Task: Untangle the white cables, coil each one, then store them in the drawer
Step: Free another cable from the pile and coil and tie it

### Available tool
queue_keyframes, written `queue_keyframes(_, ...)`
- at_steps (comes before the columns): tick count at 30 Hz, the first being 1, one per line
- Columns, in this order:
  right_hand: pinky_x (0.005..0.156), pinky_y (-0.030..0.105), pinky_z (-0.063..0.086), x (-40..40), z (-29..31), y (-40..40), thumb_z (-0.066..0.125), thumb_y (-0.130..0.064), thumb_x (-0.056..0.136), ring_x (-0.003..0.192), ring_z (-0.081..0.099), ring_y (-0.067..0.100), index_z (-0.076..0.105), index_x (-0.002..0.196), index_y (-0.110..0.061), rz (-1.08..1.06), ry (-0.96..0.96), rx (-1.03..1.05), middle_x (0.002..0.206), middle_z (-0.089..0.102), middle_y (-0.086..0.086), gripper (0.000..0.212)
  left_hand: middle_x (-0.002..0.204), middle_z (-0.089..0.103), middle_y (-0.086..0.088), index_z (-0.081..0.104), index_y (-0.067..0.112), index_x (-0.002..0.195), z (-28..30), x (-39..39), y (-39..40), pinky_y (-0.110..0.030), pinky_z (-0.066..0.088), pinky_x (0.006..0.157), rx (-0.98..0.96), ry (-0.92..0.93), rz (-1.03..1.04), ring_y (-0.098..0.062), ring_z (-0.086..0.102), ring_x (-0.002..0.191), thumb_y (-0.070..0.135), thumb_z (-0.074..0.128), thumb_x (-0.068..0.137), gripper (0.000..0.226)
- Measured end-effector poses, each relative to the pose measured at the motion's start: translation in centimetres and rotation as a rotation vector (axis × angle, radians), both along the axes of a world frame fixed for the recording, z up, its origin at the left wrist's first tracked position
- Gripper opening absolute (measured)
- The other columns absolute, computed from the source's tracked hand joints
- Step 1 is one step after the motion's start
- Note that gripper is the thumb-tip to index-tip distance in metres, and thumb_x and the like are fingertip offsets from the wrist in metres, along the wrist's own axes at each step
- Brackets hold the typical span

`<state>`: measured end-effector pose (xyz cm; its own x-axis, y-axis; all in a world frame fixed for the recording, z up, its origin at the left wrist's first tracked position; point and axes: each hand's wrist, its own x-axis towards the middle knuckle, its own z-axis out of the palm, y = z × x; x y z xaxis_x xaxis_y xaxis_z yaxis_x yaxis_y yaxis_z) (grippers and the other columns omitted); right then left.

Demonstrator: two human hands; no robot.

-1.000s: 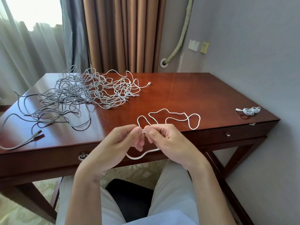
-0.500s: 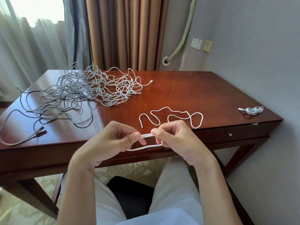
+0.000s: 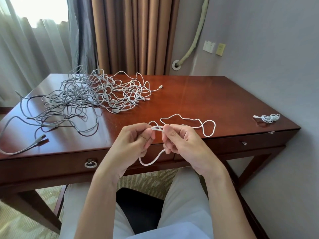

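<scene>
White cable (image 3: 188, 120) runs between a seated person's two hands above the near edge of a polished reddish-brown desk (image 3: 198, 99). The left hand (image 3: 133, 145) pinches a doubled-over length of the cable between thumb and curled fingers, and the right hand (image 3: 183, 145) grips the same cable just beside it, fingers curled round the strand. Below the hands a single loop of the cable hangs in front of the desk's front edge, while its remaining length lies in loose bends on the desktop just beyond the right hand.

A large tangle of cables (image 3: 93, 95), white and grey, sprawls across the far left part of the desk, well apart from the hands; one grey lead (image 3: 25, 145) trails from it to the desk's near left edge, ending in a plug. A small coiled cable (image 3: 269, 117) sits alone at the desk's right edge.

Two drawers in the desk's front are closed: the left drawer (image 3: 51, 165) with a ring pull, the right drawer (image 3: 233, 145) with a small metal pull. Brown curtains (image 3: 134, 35) hang behind the desk.
</scene>
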<state>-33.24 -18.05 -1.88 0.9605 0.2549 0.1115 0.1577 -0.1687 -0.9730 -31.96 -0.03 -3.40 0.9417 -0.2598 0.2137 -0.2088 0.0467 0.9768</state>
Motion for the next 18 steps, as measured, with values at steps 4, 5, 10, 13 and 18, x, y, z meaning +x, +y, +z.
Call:
queue_keyframes(4, 0.072, 0.020, 0.045, -0.1, -1.6, 0.9, 0.040, -0.043, 0.101, 0.073, 0.064, 0.014, 0.049, 0.075, -0.016, 0.025, 0.054, 0.175, 0.063, 0.059, -0.004, 0.039, 0.059, 0.039, 0.000, 0.059, 0.007, 0.079, -0.1, 0.0, -0.8, -0.019, 0.025, 0.049, -0.199, 0.049, 0.125, -0.009, 0.029, 0.053, 0.008, 0.043, 0.106, 0.032)
queue_keyframes(5, 0.076, 0.021, 0.046, -0.2, -2.0, 1.4, 0.039, -0.041, 0.103, 0.070, 0.061, 0.014, 0.048, 0.076, -0.016, 0.034, 0.065, 0.232, 0.063, 0.056, -0.003, 0.038, 0.060, 0.039, -0.001, 0.058, 0.006, 0.081, -0.2, 0.2, -1.0, -0.020, 0.023, 0.050, -0.276, 0.077, 0.146, -0.009, 0.028, 0.054, 0.008, 0.042, 0.107, 0.031)
queue_keyframes(10, 0.054, 0.023, 0.033, -0.1, -2.1, 2.9, 0.038, -0.035, 0.109, 0.052, 0.025, 0.010, 0.045, 0.078, -0.017, -0.117, 0.071, 0.337, 0.061, 0.024, -0.003, 0.037, 0.064, 0.055, -0.007, 0.059, 0.004, 0.091, -0.7, 0.1, -0.7, -0.025, 0.039, 0.060, -0.403, 0.165, 0.004, -0.014, 0.048, 0.057, 0.014, 0.046, 0.103, 0.020)
queue_keyframes(13, 0.048, 0.027, 0.022, 0.0, -1.8, 2.0, 0.043, -0.043, 0.107, 0.050, 0.021, 0.012, 0.050, 0.075, -0.022, -0.210, -0.080, 0.080, 0.058, 0.025, -0.003, 0.039, 0.092, 0.073, -0.023, 0.062, 0.000, 0.101, -0.7, 0.0, 0.9, -0.032, 0.055, 0.087, -0.261, 0.188, -0.156, -0.028, 0.071, 0.090, 0.018, 0.054, 0.094, 0.021)
queue_keyframes(18, 0.049, 0.022, 0.028, -0.5, -0.9, 1.2, 0.052, -0.034, 0.106, 0.045, 0.031, 0.011, 0.056, 0.068, -0.017, -0.184, -0.170, -0.110, 0.048, 0.037, -0.012, 0.042, 0.091, 0.071, -0.023, 0.067, -0.006, 0.112, -1.0, 0.2, 2.0, -0.039, 0.053, 0.101, -0.193, 0.238, -0.235, -0.028, 0.070, 0.096, 0.021, 0.060, 0.099, 0.031)
